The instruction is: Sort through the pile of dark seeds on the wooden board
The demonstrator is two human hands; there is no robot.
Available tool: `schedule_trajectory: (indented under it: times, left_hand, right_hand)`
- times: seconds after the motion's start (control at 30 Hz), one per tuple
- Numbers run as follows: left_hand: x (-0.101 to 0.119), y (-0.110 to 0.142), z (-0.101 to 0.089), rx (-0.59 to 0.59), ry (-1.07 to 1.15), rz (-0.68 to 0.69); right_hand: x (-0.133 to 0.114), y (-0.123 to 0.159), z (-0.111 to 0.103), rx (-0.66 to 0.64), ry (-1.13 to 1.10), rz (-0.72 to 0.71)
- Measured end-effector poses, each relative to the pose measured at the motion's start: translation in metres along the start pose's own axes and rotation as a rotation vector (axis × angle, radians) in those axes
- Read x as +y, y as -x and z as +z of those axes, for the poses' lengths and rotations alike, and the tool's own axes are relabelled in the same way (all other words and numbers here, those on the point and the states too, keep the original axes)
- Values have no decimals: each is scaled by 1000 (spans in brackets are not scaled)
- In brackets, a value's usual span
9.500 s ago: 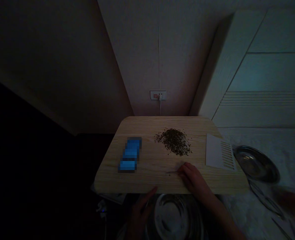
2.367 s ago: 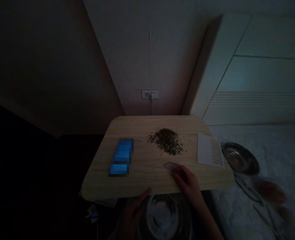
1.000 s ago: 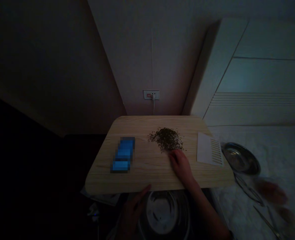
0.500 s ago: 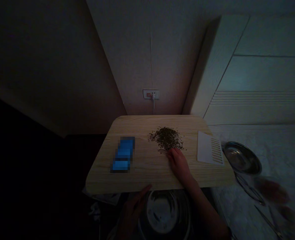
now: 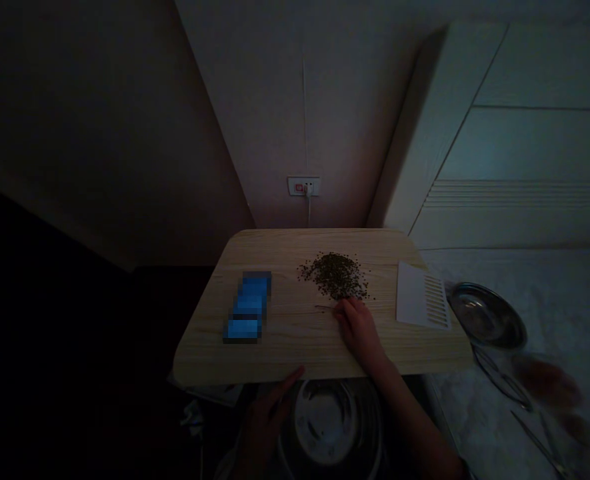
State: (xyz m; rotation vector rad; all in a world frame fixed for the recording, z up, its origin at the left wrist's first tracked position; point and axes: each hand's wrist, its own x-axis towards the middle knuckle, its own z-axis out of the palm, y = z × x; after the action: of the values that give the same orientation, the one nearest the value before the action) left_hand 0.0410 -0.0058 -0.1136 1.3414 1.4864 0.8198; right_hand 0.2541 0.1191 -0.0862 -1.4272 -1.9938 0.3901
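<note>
My right hand (image 5: pixel 357 328) rests on the pale wooden table (image 5: pixel 215 360), its fingers pinched at the near edge of a loose pile of small dark grains (image 5: pixel 333 272), like seeds or peppercorns. A thin dark stem (image 5: pixel 323 307) sticks out leftward from the fingertips. Below the table's front edge is my left hand (image 5: pixel 269 410), dim, with the index finger stretched out and its tip on the edge. Beside that hand, a shiny metal bowl (image 5: pixel 325 423) sits low between my arms; whether the hand touches it I cannot tell.
A blurred-out blue rectangle (image 5: pixel 249 307) lies on the table's left side. At the right lies a white slotted board (image 5: pixel 422 297). Beyond it, a metal bowl (image 5: pixel 487 317) and scissors (image 5: pixel 537 437) rest on a pale cover. A plugged-in socket (image 5: pixel 304 187) is on the wall.
The thin stem at my right fingertips has swung slightly lower and looks straighter. My right hand has barely moved, and my left stays in place. The view shifts a little.
</note>
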Motion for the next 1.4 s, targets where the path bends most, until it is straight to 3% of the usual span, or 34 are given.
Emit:
schedule_trajectory:
  times: [0.4,1.4]
  left_hand:
    - [-9,-1,-1,-21,-13,42]
    - [-4,0,1,-24,-20,-2]
  right_hand:
    - [0,7,-1,-30,-22,-4]
    - [-1,20,-5,-79,-59,-19]
